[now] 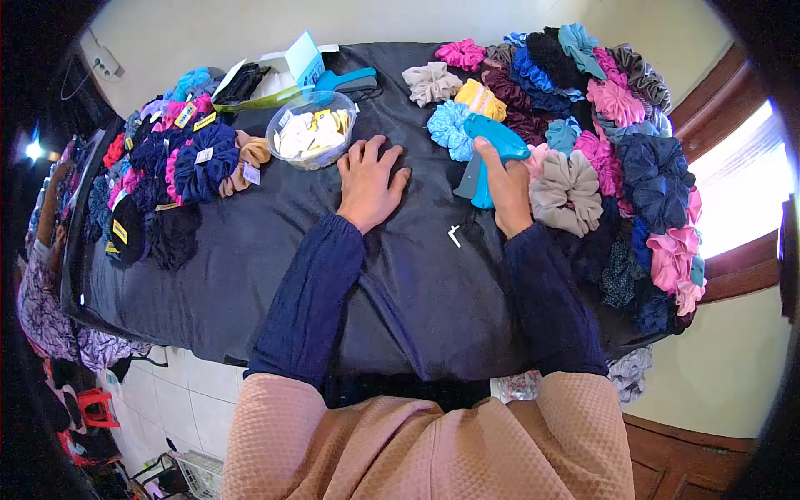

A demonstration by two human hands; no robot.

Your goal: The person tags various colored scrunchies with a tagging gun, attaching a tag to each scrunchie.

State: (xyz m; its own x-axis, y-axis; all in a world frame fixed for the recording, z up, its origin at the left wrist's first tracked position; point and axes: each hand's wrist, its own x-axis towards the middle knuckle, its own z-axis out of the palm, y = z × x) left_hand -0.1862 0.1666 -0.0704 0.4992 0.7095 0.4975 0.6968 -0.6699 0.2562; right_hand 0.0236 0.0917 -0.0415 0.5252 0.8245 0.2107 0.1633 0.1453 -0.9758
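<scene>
My left hand point(372, 182) lies on the black cloth with its fingers spread and holds nothing. Just beyond it is a clear round tub point(312, 158) of small white and yellow tags. My right hand point(507, 185) is wrapped round a teal tagging gun point(493, 142), at the edge of a heap of scrunchies. A beige scrunchie point(567, 193) lies right beside that hand, and a light blue one point(451, 130) is past the gun. Between my hands, nearer the right, a small white plastic piece point(454, 236) rests on the cloth.
Tagged scrunchies point(204, 171) are piled at the left. Behind the tub stand an open box point(302, 60) and another teal tool point(346, 81). Untagged-looking scrunchies point(658, 179) cover the right side. Another person's arm point(55, 196) shows at the far left, beyond the table edge.
</scene>
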